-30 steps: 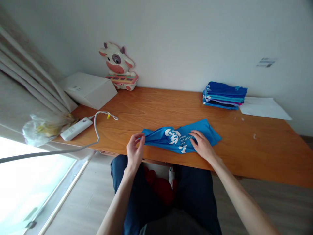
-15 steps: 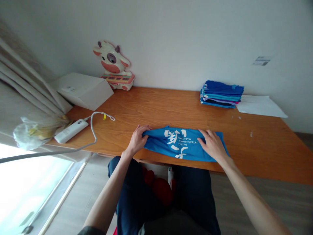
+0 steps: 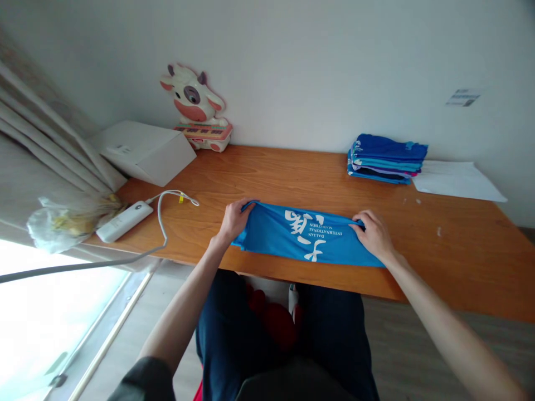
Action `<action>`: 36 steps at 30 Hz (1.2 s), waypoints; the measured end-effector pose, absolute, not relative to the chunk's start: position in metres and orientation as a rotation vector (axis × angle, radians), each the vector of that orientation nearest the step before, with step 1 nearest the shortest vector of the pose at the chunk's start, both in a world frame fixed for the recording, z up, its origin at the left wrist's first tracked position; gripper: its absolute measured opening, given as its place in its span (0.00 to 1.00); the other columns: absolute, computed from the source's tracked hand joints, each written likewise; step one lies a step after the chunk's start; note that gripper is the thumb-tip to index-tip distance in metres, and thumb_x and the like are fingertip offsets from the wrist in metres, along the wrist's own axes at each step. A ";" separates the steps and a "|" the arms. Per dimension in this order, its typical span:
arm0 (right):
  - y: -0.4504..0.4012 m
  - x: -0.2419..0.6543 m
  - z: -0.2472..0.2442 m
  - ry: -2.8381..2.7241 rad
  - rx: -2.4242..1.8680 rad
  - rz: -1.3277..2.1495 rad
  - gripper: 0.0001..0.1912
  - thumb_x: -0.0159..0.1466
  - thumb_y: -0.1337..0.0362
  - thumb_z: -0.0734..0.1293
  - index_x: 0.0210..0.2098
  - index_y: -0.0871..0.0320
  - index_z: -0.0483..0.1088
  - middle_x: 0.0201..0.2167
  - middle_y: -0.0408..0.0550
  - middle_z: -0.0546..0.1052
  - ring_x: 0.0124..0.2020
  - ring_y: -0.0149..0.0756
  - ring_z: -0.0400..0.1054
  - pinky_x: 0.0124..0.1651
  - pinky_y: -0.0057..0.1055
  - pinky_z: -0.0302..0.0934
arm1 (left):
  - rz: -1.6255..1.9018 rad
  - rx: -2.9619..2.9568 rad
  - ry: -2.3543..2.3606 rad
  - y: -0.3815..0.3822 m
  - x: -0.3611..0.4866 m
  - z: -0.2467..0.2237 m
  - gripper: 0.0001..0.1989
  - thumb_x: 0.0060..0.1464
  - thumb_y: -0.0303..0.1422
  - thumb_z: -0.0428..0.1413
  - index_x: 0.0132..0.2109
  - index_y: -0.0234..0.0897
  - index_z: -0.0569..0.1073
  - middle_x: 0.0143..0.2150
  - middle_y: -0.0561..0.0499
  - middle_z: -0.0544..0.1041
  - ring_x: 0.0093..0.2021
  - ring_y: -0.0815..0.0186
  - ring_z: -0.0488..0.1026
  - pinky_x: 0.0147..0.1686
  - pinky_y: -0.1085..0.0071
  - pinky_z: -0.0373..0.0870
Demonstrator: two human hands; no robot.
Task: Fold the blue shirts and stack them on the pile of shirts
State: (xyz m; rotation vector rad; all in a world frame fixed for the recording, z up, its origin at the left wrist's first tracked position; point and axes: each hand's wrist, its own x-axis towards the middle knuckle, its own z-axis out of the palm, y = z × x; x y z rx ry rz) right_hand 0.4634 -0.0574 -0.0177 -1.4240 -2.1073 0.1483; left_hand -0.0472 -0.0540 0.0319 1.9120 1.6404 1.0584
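Observation:
A blue T-shirt [image 3: 276,236] with white lettering lies folded into a long strip along the front of the wooden table [image 3: 267,178]. My left hand [image 3: 234,221] pinches its far left corner between thumb and fingers. At the far right corner, my right hand [image 3: 374,234] grips the fabric the same way. The strip's far edge is pulled fairly straight between both hands, and its near edge rests close to the table's front edge. My fingertips are partly hidden by the cloth.
A stack of folded blue clothes [image 3: 387,159] sits at the back right beside a white paper sheet [image 3: 457,179]. At the left are a white box [image 3: 146,156], a cow toy keyboard [image 3: 203,133], a white power strip [image 3: 125,221] with its cable [image 3: 161,223], and a plastic bag [image 3: 62,223].
Both hands have closed on the far corners of the cloth. The right hand moved outward, the far edge is straighter and farther from me, and the view shifted slightly.

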 end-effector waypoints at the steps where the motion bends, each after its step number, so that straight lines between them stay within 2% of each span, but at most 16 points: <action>1: -0.042 0.466 -0.014 -2.084 -1.428 0.154 0.09 0.77 0.54 0.71 0.45 0.53 0.77 0.49 0.57 0.81 0.54 0.55 0.76 0.62 0.54 0.70 | 1.046 1.944 1.641 -0.038 -0.045 0.035 0.17 0.75 0.38 0.56 0.59 0.44 0.88 0.61 0.47 0.89 0.63 0.49 0.85 0.67 0.54 0.78; 4: 0.007 0.476 0.006 -2.010 -1.417 0.143 0.15 0.77 0.49 0.73 0.41 0.54 0.78 0.50 0.59 0.80 0.52 0.49 0.76 0.61 0.48 0.71 | 1.014 2.038 1.658 0.003 -0.037 0.053 0.16 0.74 0.35 0.57 0.59 0.43 0.88 0.60 0.47 0.89 0.64 0.47 0.84 0.67 0.52 0.77; 7: 0.034 0.486 0.040 -2.036 -1.338 0.066 0.18 0.77 0.45 0.72 0.41 0.53 0.78 0.49 0.58 0.82 0.53 0.46 0.76 0.62 0.45 0.69 | 1.137 2.105 1.602 0.024 -0.024 0.080 0.17 0.74 0.34 0.56 0.60 0.40 0.87 0.60 0.47 0.89 0.64 0.50 0.83 0.68 0.54 0.76; 10: 0.023 0.490 0.076 -2.042 -1.220 0.022 0.16 0.78 0.46 0.71 0.43 0.50 0.78 0.53 0.56 0.83 0.58 0.46 0.76 0.67 0.47 0.68 | 1.332 2.087 1.570 0.010 -0.015 0.106 0.18 0.74 0.34 0.55 0.61 0.36 0.85 0.59 0.46 0.88 0.60 0.54 0.83 0.65 0.58 0.77; 13: -0.024 0.494 0.096 -1.955 -1.195 0.100 0.14 0.79 0.47 0.71 0.44 0.50 0.78 0.53 0.57 0.84 0.58 0.48 0.79 0.66 0.49 0.69 | 1.439 2.011 1.577 -0.035 -0.016 0.116 0.17 0.73 0.37 0.54 0.57 0.36 0.84 0.52 0.46 0.88 0.51 0.57 0.83 0.55 0.62 0.80; 15: -0.066 0.500 0.093 -1.953 -1.273 0.159 0.15 0.77 0.46 0.72 0.44 0.50 0.79 0.46 0.57 0.86 0.51 0.51 0.81 0.59 0.52 0.72 | 1.333 1.986 1.564 -0.075 -0.023 0.110 0.15 0.71 0.37 0.54 0.52 0.38 0.84 0.44 0.49 0.87 0.43 0.59 0.82 0.48 0.64 0.80; 18: -0.125 0.509 0.073 -2.165 -1.443 0.475 0.15 0.75 0.46 0.71 0.46 0.50 0.81 0.44 0.53 0.87 0.44 0.53 0.82 0.51 0.52 0.74 | 0.863 2.043 1.552 -0.129 -0.036 0.083 0.13 0.68 0.38 0.55 0.47 0.44 0.85 0.38 0.51 0.86 0.36 0.58 0.82 0.42 0.63 0.78; 21: -0.161 0.507 0.052 -2.318 -1.524 0.887 0.16 0.76 0.45 0.70 0.48 0.47 0.84 0.46 0.50 0.88 0.44 0.52 0.83 0.50 0.48 0.74 | 0.497 2.109 1.603 -0.160 -0.045 0.052 0.13 0.65 0.37 0.58 0.49 0.51 0.87 0.44 0.51 0.89 0.43 0.51 0.86 0.46 0.60 0.79; 23: -0.166 0.500 0.044 -2.258 -1.571 1.021 0.19 0.76 0.42 0.70 0.52 0.47 0.84 0.43 0.49 0.88 0.42 0.51 0.82 0.46 0.45 0.74 | 0.490 2.115 1.588 -0.165 -0.046 0.039 0.13 0.66 0.38 0.58 0.50 0.52 0.87 0.50 0.50 0.90 0.51 0.49 0.87 0.52 0.58 0.80; 26: -0.149 0.486 0.037 -2.082 -1.671 0.902 0.25 0.77 0.39 0.67 0.56 0.49 0.83 0.37 0.48 0.86 0.34 0.47 0.79 0.38 0.41 0.71 | 0.656 2.073 1.614 -0.150 -0.038 0.032 0.13 0.73 0.44 0.57 0.54 0.50 0.85 0.55 0.48 0.88 0.56 0.49 0.85 0.60 0.55 0.79; 28: -0.128 0.478 0.031 -2.025 -1.710 0.701 0.27 0.76 0.39 0.67 0.61 0.51 0.80 0.39 0.50 0.86 0.32 0.46 0.77 0.38 0.42 0.70 | 0.706 2.027 1.743 -0.133 -0.028 0.032 0.19 0.74 0.50 0.58 0.61 0.47 0.81 0.58 0.44 0.86 0.59 0.46 0.84 0.60 0.52 0.78; 30: -0.104 0.473 0.022 -2.013 -1.714 0.477 0.33 0.75 0.41 0.69 0.71 0.54 0.74 0.51 0.57 0.85 0.39 0.51 0.80 0.46 0.47 0.74 | 0.656 1.992 1.899 -0.116 -0.016 0.032 0.29 0.72 0.54 0.61 0.69 0.43 0.76 0.62 0.38 0.83 0.61 0.41 0.82 0.60 0.49 0.78; 32: -0.079 0.470 0.010 -2.013 -1.728 0.274 0.42 0.72 0.42 0.72 0.77 0.58 0.67 0.64 0.66 0.80 0.54 0.60 0.79 0.58 0.55 0.73 | 0.554 2.021 2.005 -0.103 -0.003 0.030 0.34 0.71 0.55 0.62 0.73 0.39 0.73 0.64 0.33 0.81 0.63 0.37 0.79 0.59 0.46 0.78; 34: -0.057 0.467 -0.001 -2.006 -1.768 0.132 0.41 0.72 0.45 0.72 0.77 0.61 0.67 0.68 0.71 0.76 0.64 0.67 0.74 0.65 0.60 0.70 | 0.464 2.113 2.032 -0.092 0.010 0.025 0.29 0.73 0.50 0.61 0.71 0.39 0.75 0.64 0.32 0.80 0.64 0.36 0.79 0.60 0.46 0.77; 36: -0.035 0.462 -0.009 -2.005 -1.803 0.082 0.31 0.75 0.50 0.70 0.71 0.63 0.73 0.65 0.71 0.78 0.65 0.67 0.73 0.67 0.61 0.68 | 0.438 2.194 2.003 -0.078 0.020 0.019 0.19 0.76 0.42 0.58 0.67 0.42 0.79 0.61 0.35 0.82 0.62 0.39 0.80 0.59 0.48 0.77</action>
